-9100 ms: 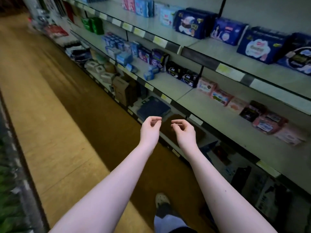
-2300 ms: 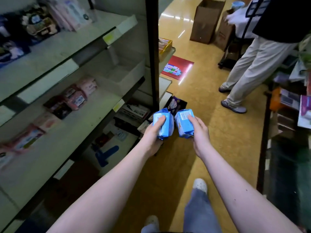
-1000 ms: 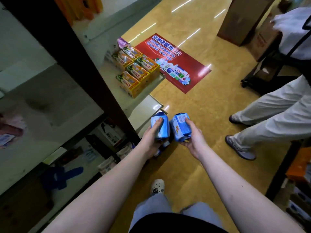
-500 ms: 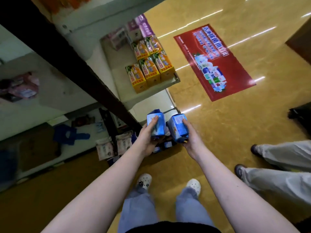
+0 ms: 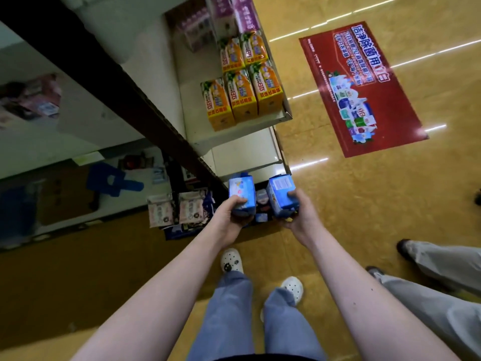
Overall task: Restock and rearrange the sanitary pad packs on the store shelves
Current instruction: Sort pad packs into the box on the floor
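Below the shelf end stacked with orange boxes (image 5: 242, 95), the left hand (image 5: 229, 216) curls around the left blue pack (image 5: 242, 192), printed face up. Just beside it and apart, the right blue pack (image 5: 282, 194), white-labelled at its far end, is gripped by the right hand (image 5: 299, 216). Both long axes point away from the person, toward the shelf. The grips match half a second ago, with a slightly wider gap.

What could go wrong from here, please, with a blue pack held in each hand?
The left hand grips one blue pack and the right hand the other blue pack, so neither is free if one slips. Loose packs at the shelf base, just ahead of the white shoes, could trip. Another person's legs are close on the right; turning might bump them.
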The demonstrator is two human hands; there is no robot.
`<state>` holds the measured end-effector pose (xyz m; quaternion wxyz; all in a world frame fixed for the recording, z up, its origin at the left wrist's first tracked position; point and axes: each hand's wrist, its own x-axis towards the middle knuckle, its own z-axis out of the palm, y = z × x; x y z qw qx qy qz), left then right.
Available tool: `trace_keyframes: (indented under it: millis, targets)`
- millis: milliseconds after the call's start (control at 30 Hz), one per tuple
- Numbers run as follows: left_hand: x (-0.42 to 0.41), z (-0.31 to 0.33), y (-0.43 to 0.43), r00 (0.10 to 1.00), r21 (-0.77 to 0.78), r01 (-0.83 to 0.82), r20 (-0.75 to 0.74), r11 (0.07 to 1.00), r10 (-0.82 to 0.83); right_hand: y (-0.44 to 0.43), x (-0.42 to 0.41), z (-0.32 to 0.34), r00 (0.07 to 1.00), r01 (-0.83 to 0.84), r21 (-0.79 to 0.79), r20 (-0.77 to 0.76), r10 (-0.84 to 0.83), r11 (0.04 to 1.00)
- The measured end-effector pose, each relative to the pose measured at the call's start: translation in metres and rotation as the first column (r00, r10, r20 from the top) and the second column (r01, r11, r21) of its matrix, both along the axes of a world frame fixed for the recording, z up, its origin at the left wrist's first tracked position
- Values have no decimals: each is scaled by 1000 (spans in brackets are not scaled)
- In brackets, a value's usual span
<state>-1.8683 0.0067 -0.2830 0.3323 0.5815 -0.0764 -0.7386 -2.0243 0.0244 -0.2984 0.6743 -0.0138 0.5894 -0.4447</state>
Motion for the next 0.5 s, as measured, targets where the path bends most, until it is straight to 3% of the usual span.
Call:
trace_keyframes:
  millis: [167,367,433,500]
  targets:
    - [-5,-64,-21,960,28,114,254,993,-117,-18,-3,-42,994,-14,-31,-106,11,999]
    - [-2,-177,-34,901,-12,139,417,990,-122,-39,-20,-163,965,-25,65,-260,41,998]
    - [-6,-231,-41,862,-17,169,488,986,-139,-45,-23,-211,919,-52,62,-388,72,997]
    - [-14,-285,-44,817,-13,207,553,978,-165,-49,-24,-259,816,-122,64,-561,137,990]
